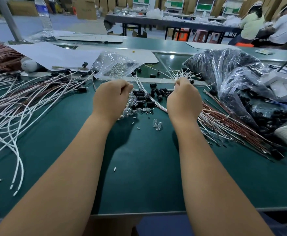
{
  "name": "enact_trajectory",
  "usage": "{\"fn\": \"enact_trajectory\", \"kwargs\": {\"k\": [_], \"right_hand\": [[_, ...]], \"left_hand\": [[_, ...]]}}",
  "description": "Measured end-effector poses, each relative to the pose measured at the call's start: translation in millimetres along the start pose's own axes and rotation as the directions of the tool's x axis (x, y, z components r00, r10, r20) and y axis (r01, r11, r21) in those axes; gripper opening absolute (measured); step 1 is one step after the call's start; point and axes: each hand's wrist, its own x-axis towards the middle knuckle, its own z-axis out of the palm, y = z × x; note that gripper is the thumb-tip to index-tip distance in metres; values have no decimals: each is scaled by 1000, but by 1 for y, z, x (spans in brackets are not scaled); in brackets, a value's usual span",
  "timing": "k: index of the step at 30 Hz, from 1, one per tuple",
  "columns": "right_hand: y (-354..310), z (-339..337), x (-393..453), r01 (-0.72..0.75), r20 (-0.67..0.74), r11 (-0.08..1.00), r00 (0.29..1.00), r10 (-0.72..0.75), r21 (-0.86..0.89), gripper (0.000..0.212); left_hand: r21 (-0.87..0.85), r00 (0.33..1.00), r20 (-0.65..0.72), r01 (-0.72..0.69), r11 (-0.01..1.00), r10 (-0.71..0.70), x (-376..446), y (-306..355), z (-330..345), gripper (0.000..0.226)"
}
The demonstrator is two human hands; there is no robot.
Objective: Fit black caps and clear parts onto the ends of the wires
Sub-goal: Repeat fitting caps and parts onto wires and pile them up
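Note:
My right hand [184, 97] grips a bundle of white wires [182, 74] whose ends fan out above its fingers. My left hand [112, 97] hovers with curled fingers over a heap of black caps [143, 97] and clear parts [131, 109] in the middle of the green table; whatever its fingertips pinch is too small to make out. Two clear parts [157, 126] lie apart in front of the heap. A big spread of white and brown wires with black caps fitted [37, 96] covers the left side.
A bundle of brown wires [233, 126] lies on the right, under plastic bags of black caps [238, 77]. A clear bag of clear parts [115, 66] sits behind the heap. White sheets, a water bottle [43, 16] and a grey post stand at the back left. People sit far right.

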Motion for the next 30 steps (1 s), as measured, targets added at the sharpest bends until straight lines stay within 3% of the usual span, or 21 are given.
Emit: {"fn": "enact_trajectory", "kwargs": {"k": [3,6,10,12,16,19,21,23,26,30], "right_hand": [[0,0,1,-41,23,992,999,39,119,23],[-6,4,-2,-48,80,973,996,30,226,24],[-14,13,-6,-115,227,944,973,44,311,20],[-15,18,-8,-101,264,942,964,14,319,21],[-18,23,-11,-89,268,920,963,-18,382,18],[-18,26,-11,-91,233,916,973,-2,390,19],[-18,25,-11,-96,204,907,979,12,410,22],[-17,23,-12,-88,176,888,984,8,451,21],[-17,21,-13,-47,160,881,987,-33,471,20],[-20,18,-16,11,160,884,982,-97,468,24]], "left_hand": [[-19,1000,-11,26,999,-26,-1,3,2,20],[21,997,5,-71,997,71,-3,16,12,17],[266,974,220,-113,957,54,-7,30,34,30],[292,958,286,-98,951,11,-8,31,37,28],[139,967,252,-74,988,37,-7,35,34,19],[122,967,244,-101,987,69,-6,33,35,24],[69,986,153,-74,995,62,-3,30,33,36],[-115,1000,21,24,993,-22,1,27,27,37],[-399,969,19,232,887,-244,4,18,13,20],[-645,869,92,424,636,-486,7,6,-3,16]]}}
